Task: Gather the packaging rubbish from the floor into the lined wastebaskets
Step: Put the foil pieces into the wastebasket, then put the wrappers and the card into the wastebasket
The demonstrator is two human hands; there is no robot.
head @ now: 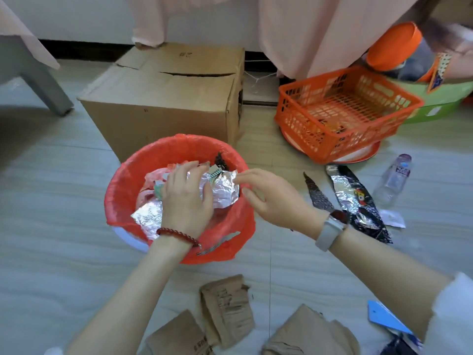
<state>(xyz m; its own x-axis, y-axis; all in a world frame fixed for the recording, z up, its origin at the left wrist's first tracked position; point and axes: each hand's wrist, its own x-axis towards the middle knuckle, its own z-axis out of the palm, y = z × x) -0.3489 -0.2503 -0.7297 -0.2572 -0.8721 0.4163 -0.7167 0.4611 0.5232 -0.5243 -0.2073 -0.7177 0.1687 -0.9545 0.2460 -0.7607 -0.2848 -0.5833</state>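
A: One wastebasket (pixel 122 190) in shot, lined with a red bag, standing on the floor (pixel 51 252) in front of a single cardboard box (pixel 163 98).

B: And the rubbish count?

A: Inside the basket, a crumpled foil wrapper (pixel 222 190) on top, with a second piece of foil (pixel 148 217) low at the near rim. Out on the floor to the right: two dark torn wrappers (pixel 358 201), lying side by side, long axes running from the orange crate (pixel 343 108) back toward the person. One clear plastic bottle (pixel 393 180) on its side just beyond them, cap pointing away. Three crumpled brown paper pieces (pixel 227 313) near the bottom edge, plus one blue card (pixel 384 317).

B: Hands?

A: Left hand (pixel 186 196), bead bracelet on the wrist, is palm down over the basket, fingers bent over the foil wrapper and pressing on it. Right hand (pixel 271 198), watch on the wrist, sits at the basket's right rim, fingers loosely spread; fingertips reach the wrapper's right edge, but a real pinch I cannot tell.

B: The wrapper's lie?

A: Long axis roughly left to right across the basket.
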